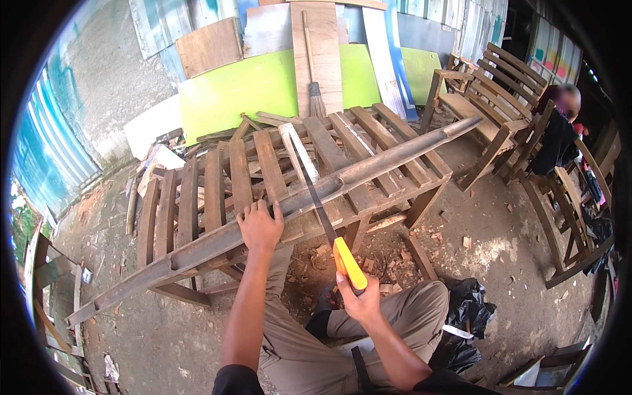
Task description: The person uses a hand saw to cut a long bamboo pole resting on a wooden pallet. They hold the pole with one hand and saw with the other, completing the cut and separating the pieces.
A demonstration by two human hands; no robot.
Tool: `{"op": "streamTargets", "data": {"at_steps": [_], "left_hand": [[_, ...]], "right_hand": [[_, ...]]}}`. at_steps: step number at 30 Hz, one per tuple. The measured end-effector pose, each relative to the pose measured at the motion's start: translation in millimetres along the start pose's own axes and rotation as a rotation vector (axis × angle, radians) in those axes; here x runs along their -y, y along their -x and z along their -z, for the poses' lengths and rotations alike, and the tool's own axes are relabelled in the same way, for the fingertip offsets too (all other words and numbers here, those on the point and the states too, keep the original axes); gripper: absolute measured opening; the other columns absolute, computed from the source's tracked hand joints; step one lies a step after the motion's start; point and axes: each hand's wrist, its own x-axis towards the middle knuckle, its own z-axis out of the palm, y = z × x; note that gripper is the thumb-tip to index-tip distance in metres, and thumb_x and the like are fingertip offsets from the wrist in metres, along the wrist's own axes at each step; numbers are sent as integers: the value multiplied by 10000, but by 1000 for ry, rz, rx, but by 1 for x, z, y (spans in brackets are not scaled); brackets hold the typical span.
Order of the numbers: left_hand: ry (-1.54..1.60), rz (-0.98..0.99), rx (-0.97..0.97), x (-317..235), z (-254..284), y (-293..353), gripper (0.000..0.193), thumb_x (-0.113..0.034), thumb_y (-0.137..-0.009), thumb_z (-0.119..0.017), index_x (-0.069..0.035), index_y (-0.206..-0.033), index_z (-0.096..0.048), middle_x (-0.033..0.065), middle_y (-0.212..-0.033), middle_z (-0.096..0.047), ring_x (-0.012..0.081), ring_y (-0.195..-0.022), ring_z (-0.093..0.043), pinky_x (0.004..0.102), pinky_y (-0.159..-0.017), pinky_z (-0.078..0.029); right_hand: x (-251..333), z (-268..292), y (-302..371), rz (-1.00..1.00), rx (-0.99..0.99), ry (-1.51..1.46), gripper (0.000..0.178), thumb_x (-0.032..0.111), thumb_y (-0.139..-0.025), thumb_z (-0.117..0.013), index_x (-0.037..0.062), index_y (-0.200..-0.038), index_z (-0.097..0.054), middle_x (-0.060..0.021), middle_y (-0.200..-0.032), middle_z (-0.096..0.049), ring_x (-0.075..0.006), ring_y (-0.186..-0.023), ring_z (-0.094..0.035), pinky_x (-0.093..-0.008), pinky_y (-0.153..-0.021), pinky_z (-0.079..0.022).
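Observation:
A long, brown split bamboo pole [398, 155] lies slantwise across a slatted wooden frame, hollow side up, with its left end jutting past the frame. My left hand [260, 228] grips the pole near its middle, fingers curled over the far edge. In my right hand [359, 296] is a handsaw [349, 263] with a yellow handle, the fingers wrapped around it. The saw's dark blade [320, 209] crosses the pole to the right of my left hand and points away from me. Whether its teeth have cut into the bamboo cannot be made out.
The slatted wooden frame [242, 172] stands low before my knees. Wood chips [388, 253] litter the ground beneath it. A black plastic bag [471, 306] lies by my right knee. Behind are a broom [315, 92] and green panels [243, 99]. A wooden bench [490, 99] and a person [556, 141] are far right.

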Motion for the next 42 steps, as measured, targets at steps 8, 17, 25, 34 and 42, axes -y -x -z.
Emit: {"op": "streamTargets", "data": {"at_steps": [8, 17, 25, 34, 42], "left_hand": [[24, 6, -60, -2, -3, -5, 473, -404, -1014, -483, 11, -1011, -709, 169, -1056, -717, 342, -1073, -641, 526, -1012, -421], [53, -87, -42, 13, -3, -16, 455, -373, -1011, -475, 19, -980, -703, 204, -1007, -721, 357, -1041, -647, 507, -952, -439], [145, -84, -110, 11, -4, -4, 361, -326, -1014, -496, -20, -944, -674, 166, -983, -710, 343, -989, -626, 482, -929, -415], [133, 112, 52, -1, 3, -16, 452, -434, -1012, -486, -40, -967, -703, 160, -996, -735, 326, -1041, -644, 467, -976, -398], [92, 171, 165, -2, 9, -17, 506, -452, -993, -502, -22, -911, -756, 164, -993, -747, 306, -1024, -653, 441, -999, -393]], "right_hand": [[-16, 4, 21, -58, 19, -65, 216, 168, -949, -717, 1, -826, -659, -42, -585, -543, -66, -554, -507, -299, -520, -432], [-3, 11, 29, -120, 13, -71, 188, 151, -941, -724, -6, -851, -673, -37, -595, -565, -57, -568, -531, -276, -535, -442], [-15, 1, 33, -152, 35, -175, 200, 112, -939, -712, -23, -811, -642, -8, -599, -545, -53, -577, -486, -283, -523, -408], [10, -2, 14, -149, 101, -12, 242, 162, -946, -718, -25, -814, -638, -29, -592, -546, -66, -577, -494, -297, -525, -419], [72, 15, 3, -171, 218, 187, 221, 182, -957, -702, -19, -875, -663, -113, -682, -648, -166, -609, -609, -346, -585, -468]]}}
